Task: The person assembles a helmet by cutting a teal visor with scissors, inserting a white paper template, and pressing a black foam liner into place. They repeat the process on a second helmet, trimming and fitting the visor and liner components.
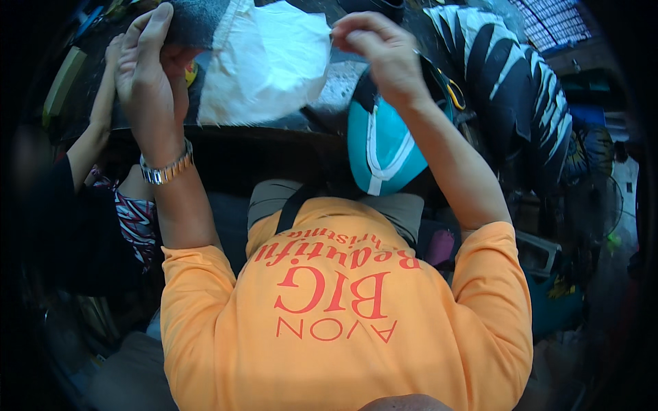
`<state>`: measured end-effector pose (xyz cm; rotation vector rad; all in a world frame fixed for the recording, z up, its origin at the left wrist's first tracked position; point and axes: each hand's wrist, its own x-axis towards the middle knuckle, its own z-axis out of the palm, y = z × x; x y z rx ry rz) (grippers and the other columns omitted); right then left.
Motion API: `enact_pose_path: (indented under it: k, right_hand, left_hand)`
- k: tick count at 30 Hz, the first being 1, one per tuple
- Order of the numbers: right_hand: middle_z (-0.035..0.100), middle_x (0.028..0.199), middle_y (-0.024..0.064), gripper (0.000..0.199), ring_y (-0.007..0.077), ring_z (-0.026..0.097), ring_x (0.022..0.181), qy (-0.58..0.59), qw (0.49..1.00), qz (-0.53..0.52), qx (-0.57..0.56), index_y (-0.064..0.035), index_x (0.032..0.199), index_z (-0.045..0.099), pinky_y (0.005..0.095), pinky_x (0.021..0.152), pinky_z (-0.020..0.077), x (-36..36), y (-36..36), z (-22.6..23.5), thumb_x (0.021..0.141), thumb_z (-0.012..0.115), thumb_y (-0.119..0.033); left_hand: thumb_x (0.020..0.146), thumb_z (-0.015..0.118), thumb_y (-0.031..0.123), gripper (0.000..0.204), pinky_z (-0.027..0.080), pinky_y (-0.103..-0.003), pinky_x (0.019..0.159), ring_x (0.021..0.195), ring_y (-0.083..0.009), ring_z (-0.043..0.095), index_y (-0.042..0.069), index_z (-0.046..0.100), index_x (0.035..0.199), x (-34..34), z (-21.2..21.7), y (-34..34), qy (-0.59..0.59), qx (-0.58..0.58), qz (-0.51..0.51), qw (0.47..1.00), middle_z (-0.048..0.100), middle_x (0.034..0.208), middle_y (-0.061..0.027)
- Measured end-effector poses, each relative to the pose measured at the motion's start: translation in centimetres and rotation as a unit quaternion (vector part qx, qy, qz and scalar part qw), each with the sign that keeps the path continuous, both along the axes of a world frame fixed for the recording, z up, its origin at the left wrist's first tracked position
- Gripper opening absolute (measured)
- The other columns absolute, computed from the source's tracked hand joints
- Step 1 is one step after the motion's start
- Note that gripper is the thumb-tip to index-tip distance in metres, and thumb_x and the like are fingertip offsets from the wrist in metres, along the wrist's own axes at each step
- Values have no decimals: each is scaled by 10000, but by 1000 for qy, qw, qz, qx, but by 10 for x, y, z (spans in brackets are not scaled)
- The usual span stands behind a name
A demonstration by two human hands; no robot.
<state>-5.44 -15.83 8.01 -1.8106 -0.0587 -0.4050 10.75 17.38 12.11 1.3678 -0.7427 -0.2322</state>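
My left hand [152, 79] is raised at the upper left, a metal-banded watch on its wrist. Between its thumb and fingers is a dark, fuzzy piece of fabric [199, 22]. A white cloth [264, 65] with a frayed lower edge hangs against this fabric and spreads to the right. My right hand [384, 55] is closed in a pinch at the cloth's right edge; its fingertips are small and partly hidden. Below my right wrist lies a teal curved piece [394, 151] with white trim, whose kind I cannot tell.
A dark work table [274, 137] runs in front of me. Yellow-handled scissors [455, 94] lie by the teal piece. A long row of black-and-white striped pieces [507, 89] curves along the right. Another person's arm [99, 123] reaches in at the left. A fan [603, 205] stands far right.
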Motion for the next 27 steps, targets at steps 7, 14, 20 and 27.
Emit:
enact_pose_path:
  k: [7,14,20,27]
  right_hand:
    - [604,1291,105,621,170,571,1203,-71,987,122,77,-42,1450,489,300,992,484,-106,22,50,874,720,-60]
    - [691,1029,23,267,93,623,954,161,957,23,240,17,1157,671,283,881,517,-170,10,3,894,656,-26]
    - [703,1009,33,235,98,635,919,214,942,8,257,10,1107,691,284,848,525,-179,-9,-21,878,678,-37]
    - [696,1004,48,310,95,642,888,184,955,-134,191,-4,1184,663,245,788,520,-160,-31,-37,874,665,-9]
  left_hand:
    - [957,671,94,193,578,-212,712,881,-95,697,12,648,1130,-157,-16,-116,-66,-190,-78,976,713,977,-65]
    - [765,873,194,492,544,-323,854,1012,-240,658,64,678,1198,-158,-23,-138,-378,36,31,925,651,1175,-117]
    - [873,804,185,357,510,-219,780,902,-60,623,42,680,1176,-157,-79,-143,206,102,-296,927,658,1011,-10]
    - [897,758,203,268,535,-247,663,746,-119,682,-24,713,1033,-135,-87,-165,-69,208,-75,973,733,846,-102]
